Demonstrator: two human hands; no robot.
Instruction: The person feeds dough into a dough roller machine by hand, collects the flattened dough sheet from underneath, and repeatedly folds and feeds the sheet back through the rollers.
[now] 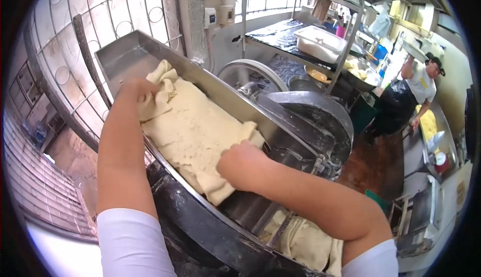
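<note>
- Window bars fill the far left, curved by the lens, with black corners swallowing whatever's past them.
- Left hand is on the upper-left end of the dough sheet, right by a bunched-up fold. Fingers are bent and partly hidden, so I can't tell if they're pinching it or just pressing.
- The dough sheet lies in a long metal trough, covering its middle and lower part. Long axis goes on a slant, upper left down to lower right, same way as the trough. One end points at the bars, the other at the right hand. Both ends look rumpled, the middle is flatter. The trough floor under it is hidden.
- Right hand is curled up like a fist on the lower-right end, holding the dough edge. Fingertips are tucked out of sight.
- Second dough piece sits lower down, under the right forearm, which covers some of it; the bottom is cut off too.
- Floury metal machine is just beyond the right hand, dark inside and hard to make out, with a spoked wheel behind it.
- White tub is on the rack further back, contents unclear.
- Another person in a cap is far right, well apart, one arm raised near some pale object too small to name.
</note>
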